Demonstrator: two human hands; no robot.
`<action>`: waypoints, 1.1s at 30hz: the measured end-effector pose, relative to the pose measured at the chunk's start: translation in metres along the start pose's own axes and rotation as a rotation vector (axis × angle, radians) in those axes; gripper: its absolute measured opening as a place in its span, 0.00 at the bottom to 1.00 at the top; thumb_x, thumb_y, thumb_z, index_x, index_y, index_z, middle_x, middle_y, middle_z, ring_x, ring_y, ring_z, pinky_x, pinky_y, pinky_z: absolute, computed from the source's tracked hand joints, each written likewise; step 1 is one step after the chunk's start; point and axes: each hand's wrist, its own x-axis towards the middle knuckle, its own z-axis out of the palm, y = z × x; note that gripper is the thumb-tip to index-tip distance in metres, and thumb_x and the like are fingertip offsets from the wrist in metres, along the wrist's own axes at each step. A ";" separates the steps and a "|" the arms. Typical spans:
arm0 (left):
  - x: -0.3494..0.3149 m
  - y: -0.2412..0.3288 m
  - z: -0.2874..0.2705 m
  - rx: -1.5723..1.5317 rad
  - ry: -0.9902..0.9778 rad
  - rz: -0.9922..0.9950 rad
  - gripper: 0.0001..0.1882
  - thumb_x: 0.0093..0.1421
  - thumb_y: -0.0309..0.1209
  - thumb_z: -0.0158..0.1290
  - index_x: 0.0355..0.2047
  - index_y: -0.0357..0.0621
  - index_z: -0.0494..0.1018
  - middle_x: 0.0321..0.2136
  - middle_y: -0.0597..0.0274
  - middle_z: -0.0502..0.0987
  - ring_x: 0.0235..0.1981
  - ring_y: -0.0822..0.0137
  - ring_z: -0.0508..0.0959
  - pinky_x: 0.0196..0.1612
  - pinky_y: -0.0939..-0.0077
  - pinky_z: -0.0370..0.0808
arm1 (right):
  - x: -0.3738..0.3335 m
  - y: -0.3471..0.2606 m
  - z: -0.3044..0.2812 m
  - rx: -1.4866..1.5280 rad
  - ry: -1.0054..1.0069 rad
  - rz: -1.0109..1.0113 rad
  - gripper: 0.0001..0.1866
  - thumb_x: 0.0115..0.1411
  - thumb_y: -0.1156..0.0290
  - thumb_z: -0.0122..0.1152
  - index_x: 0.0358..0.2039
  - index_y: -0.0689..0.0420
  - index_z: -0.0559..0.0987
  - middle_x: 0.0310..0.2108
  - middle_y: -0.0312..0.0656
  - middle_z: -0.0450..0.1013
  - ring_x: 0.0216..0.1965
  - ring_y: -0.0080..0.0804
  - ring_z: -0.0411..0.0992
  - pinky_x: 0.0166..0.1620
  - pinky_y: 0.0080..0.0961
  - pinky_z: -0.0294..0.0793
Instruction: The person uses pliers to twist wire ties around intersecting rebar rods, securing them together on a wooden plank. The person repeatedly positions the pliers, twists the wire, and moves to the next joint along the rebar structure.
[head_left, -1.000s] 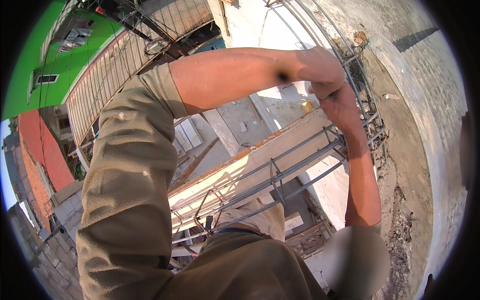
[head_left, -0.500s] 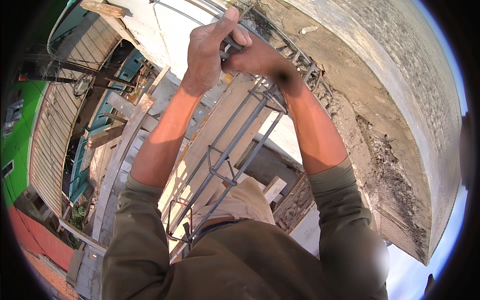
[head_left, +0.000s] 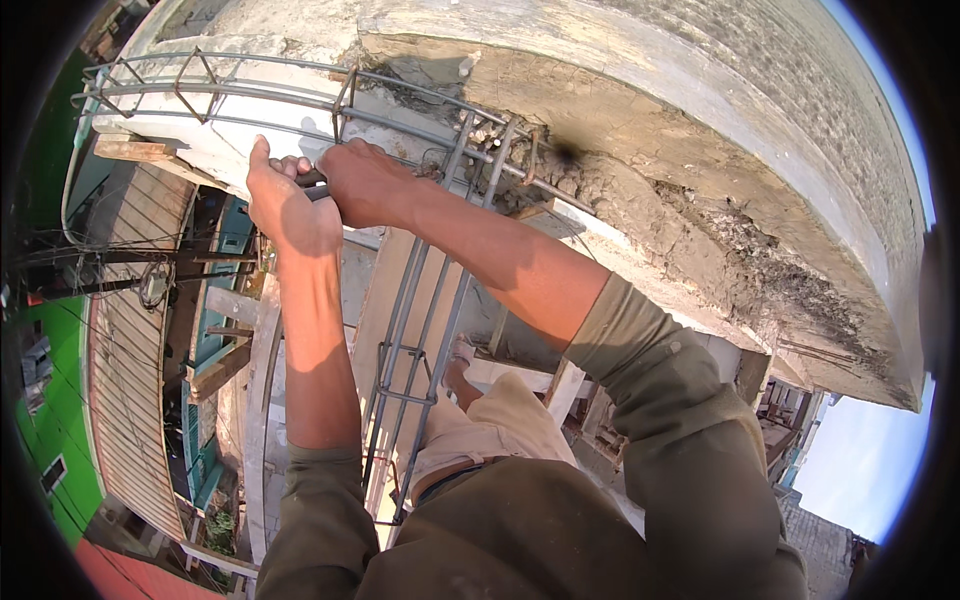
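Note:
My hands meet at the upper left centre, just below a steel rebar cage (head_left: 230, 88) that lies along the wall. In my left hand (head_left: 293, 208), the fingers curl round a dark two-bar tool (head_left: 316, 188) and the thumb points up. My right hand (head_left: 362, 183) is closed beside it, on the same tool; the tool's working end is hidden. A second rebar cage (head_left: 412, 375) runs from the wall cage down past my body. The two cages cross near a tied joint (head_left: 485, 150) to the right of my hands.
A rough concrete slab (head_left: 640, 110) and broken masonry fill the upper right. Wooden planks (head_left: 262, 400) and a wood beam (head_left: 130, 150) stand at the left, above a corrugated roof (head_left: 130, 380) and hanging wires. My foot (head_left: 462, 352) rests below, beside timber pieces.
Both hands have moved left and a little down, still together on the dark tool. The view has turned, so more of the wall cage shows.

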 end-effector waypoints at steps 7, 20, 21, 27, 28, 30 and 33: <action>0.029 0.008 -0.015 0.195 -0.683 0.048 0.31 0.76 0.47 0.54 0.15 0.49 0.67 0.16 0.60 0.69 0.26 0.60 0.74 0.43 0.60 0.76 | 0.032 0.015 -0.032 0.224 -0.374 0.038 0.17 0.48 0.64 0.74 0.30 0.65 0.83 0.32 0.50 0.81 0.37 0.41 0.79 0.40 0.38 0.80; 0.013 -0.005 0.004 -0.140 0.139 -0.145 0.21 0.70 0.41 0.55 0.28 0.51 0.55 0.18 0.69 0.59 0.23 0.65 0.66 0.32 0.65 0.69 | 0.009 0.018 0.026 -0.207 0.202 -0.191 0.15 0.52 0.66 0.75 0.25 0.66 0.80 0.33 0.60 0.82 0.41 0.61 0.82 0.48 0.50 0.81; 0.011 -0.002 0.004 -0.118 0.108 -0.150 0.20 0.70 0.41 0.55 0.29 0.49 0.57 0.18 0.69 0.61 0.25 0.66 0.68 0.33 0.66 0.70 | 0.017 0.019 0.021 -0.173 0.080 -0.173 0.15 0.52 0.67 0.74 0.27 0.66 0.80 0.34 0.60 0.82 0.42 0.59 0.82 0.48 0.49 0.81; 0.023 0.016 -0.010 0.212 -0.421 0.004 0.20 0.69 0.45 0.56 0.30 0.41 0.74 0.17 0.65 0.71 0.24 0.66 0.75 0.31 0.69 0.73 | 0.040 0.005 -0.028 0.039 -0.534 0.032 0.14 0.49 0.72 0.70 0.34 0.65 0.79 0.32 0.46 0.77 0.38 0.41 0.78 0.43 0.38 0.77; 0.038 0.010 -0.020 0.198 -0.575 -0.003 0.17 0.68 0.41 0.57 0.30 0.40 0.77 0.18 0.62 0.75 0.24 0.61 0.78 0.28 0.66 0.74 | 0.039 0.011 -0.026 0.143 -0.492 -0.038 0.14 0.48 0.72 0.70 0.34 0.65 0.79 0.30 0.43 0.76 0.35 0.37 0.76 0.41 0.36 0.76; 0.057 -0.007 -0.038 0.034 -0.775 0.033 0.22 0.76 0.41 0.45 0.31 0.38 0.77 0.11 0.63 0.71 0.16 0.61 0.75 0.23 0.65 0.70 | 0.037 0.009 -0.016 0.251 -0.416 -0.107 0.14 0.48 0.70 0.70 0.34 0.63 0.81 0.25 0.38 0.75 0.30 0.33 0.75 0.38 0.34 0.73; 0.071 0.000 -0.043 -0.101 -0.884 -0.172 0.31 0.77 0.52 0.39 0.26 0.41 0.75 0.08 0.68 0.61 0.10 0.65 0.67 0.20 0.64 0.67 | 0.029 -0.017 -0.028 0.120 -0.428 0.106 0.14 0.49 0.67 0.72 0.34 0.60 0.84 0.24 0.38 0.76 0.29 0.33 0.75 0.38 0.34 0.73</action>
